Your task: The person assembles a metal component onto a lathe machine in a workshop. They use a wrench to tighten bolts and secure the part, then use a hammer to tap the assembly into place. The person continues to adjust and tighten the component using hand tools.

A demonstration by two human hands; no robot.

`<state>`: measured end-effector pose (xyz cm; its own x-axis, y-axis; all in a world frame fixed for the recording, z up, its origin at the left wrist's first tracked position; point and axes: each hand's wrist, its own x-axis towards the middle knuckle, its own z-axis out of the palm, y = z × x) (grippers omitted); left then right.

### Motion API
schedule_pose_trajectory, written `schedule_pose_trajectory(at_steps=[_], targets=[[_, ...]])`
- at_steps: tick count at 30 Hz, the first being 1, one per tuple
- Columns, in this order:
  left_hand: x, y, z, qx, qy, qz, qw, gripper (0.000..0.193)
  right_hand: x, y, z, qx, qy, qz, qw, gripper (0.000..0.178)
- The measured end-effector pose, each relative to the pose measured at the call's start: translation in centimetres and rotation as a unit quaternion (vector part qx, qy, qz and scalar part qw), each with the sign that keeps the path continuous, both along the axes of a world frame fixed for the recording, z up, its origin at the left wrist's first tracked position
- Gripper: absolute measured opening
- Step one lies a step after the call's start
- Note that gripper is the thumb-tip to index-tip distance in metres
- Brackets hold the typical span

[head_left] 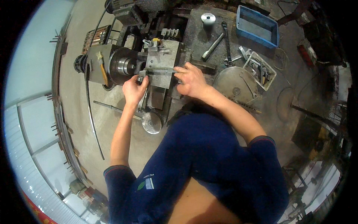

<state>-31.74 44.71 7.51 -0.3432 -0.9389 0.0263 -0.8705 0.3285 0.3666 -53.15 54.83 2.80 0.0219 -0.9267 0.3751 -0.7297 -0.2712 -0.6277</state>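
A machine with a round metal chuck (123, 67) stands before me, its flat metal slide plate (156, 81) to the right of the chuck. Across that plate lies a thin, flat metal bar (160, 70). My right hand (191, 81) is closed at the bar's right end, thumb tucked below the fingers. At the left end, beside the chuck, my left hand (134, 90) pinches a small metal block (142, 74); its fingertips are partly hidden. A yellow-marked clamp piece (156, 40) sits at the plate's far edge.
A round handwheel (151, 123) juts out at the near side. On the right are a large metal disc (235, 85), a tray of tools (260, 71), a wrench (226, 43) and a blue bin (257, 28). A long rod (91, 112) hangs left of the machine.
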Motion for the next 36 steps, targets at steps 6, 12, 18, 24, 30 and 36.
schedule_pose_trajectory(at_steps=[6,12,18,24,30,36], targets=[[0.5,-0.3,-0.8,-0.003,0.02,-0.002,1.0,0.037,0.1,0.0,0.0,-0.001,0.0,-0.001,1.0,0.039],[0.5,-0.3,-0.8,-0.014,0.01,0.001,1.0,0.038,0.2,0.0,0.0,0.003,0.01,-0.001,1.0,0.038],[0.0,-0.2,-0.3,0.003,0.02,-0.005,1.0,0.038,0.1,0.2,-0.2,0.008,0.005,-0.001,1.0,0.04],[0.6,-0.2,-0.4,-0.001,0.02,-0.003,1.0,0.038,0.4,0.2,-0.3,0.015,0.022,-0.001,1.0,0.04],[0.5,-0.4,-0.5,-0.029,0.026,-0.024,0.999,0.039,-0.5,0.7,0.6,0.048,-0.007,0.0,0.999,0.04],[0.3,0.2,0.3,-0.012,0.039,-0.021,0.999,0.038,-4.9,6.0,0.1,0.015,-0.007,-0.057,0.998,0.042]])
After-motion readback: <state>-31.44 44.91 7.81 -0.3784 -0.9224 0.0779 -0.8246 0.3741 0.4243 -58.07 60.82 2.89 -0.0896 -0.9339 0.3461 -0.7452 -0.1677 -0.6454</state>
